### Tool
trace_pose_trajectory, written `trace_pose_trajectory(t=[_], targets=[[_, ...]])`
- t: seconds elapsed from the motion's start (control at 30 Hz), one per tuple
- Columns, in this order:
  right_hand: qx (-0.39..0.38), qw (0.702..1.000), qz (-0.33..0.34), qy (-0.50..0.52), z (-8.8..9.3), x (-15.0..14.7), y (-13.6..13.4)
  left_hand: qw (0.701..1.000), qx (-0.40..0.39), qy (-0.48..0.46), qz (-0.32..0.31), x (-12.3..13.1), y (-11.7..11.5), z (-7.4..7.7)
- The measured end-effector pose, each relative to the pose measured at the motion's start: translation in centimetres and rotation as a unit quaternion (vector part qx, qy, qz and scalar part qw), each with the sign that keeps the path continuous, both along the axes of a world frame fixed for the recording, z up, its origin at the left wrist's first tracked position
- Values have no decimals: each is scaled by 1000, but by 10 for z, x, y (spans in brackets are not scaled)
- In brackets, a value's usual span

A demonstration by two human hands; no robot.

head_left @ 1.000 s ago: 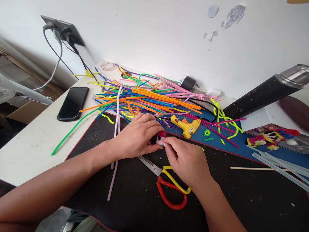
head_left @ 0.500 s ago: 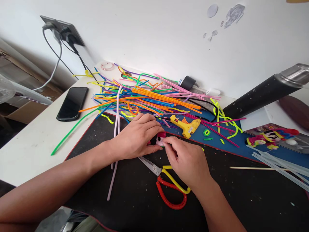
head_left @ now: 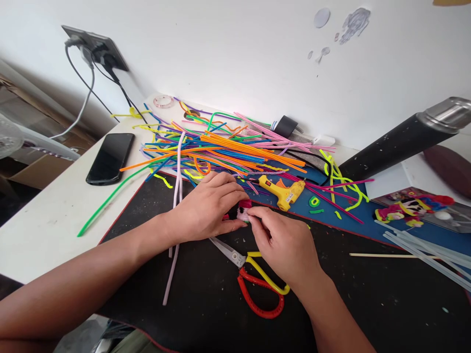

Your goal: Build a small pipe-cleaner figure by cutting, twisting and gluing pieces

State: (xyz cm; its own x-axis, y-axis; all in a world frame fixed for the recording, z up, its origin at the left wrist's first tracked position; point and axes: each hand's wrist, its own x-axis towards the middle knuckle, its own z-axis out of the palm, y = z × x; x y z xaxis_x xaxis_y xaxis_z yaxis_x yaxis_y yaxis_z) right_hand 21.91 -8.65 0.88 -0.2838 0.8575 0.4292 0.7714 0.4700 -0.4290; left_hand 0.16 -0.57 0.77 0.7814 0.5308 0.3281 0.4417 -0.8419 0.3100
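Note:
Between my two hands is a small pink and magenta fuzzy piece (head_left: 243, 213) with a dark spot, seemingly made of pipe cleaner. My left hand (head_left: 211, 206) curls over it from the left, fingers and thumb closed around it, so much of it is hidden. From the right, the thumb and forefinger of my right hand (head_left: 283, 240) pinch its edge. Just below lie scissors (head_left: 261, 284) with one red and one yellow handle, their blade tips under my left hand. Pale lilac pipe cleaners (head_left: 177, 191) run beneath my left wrist.
A heap of coloured pipe cleaners (head_left: 221, 147) lies behind my hands, with a yellow glue gun (head_left: 283, 191) at its front. To the right are a black flask (head_left: 401, 142), a colourful figure (head_left: 408, 211) and translucent glue sticks (head_left: 423, 250). A phone (head_left: 110, 159) rests at left.
Both hands keep their hold on the pink piece, with hardly any movement. The whole view has shifted very slightly.

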Motion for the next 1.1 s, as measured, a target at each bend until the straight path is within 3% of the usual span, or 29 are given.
trace_pose_trajectory(t=[1.1], targets=[[-29,999,18,12,1,1,-2,999,-37,-13,8,-1,1,2]])
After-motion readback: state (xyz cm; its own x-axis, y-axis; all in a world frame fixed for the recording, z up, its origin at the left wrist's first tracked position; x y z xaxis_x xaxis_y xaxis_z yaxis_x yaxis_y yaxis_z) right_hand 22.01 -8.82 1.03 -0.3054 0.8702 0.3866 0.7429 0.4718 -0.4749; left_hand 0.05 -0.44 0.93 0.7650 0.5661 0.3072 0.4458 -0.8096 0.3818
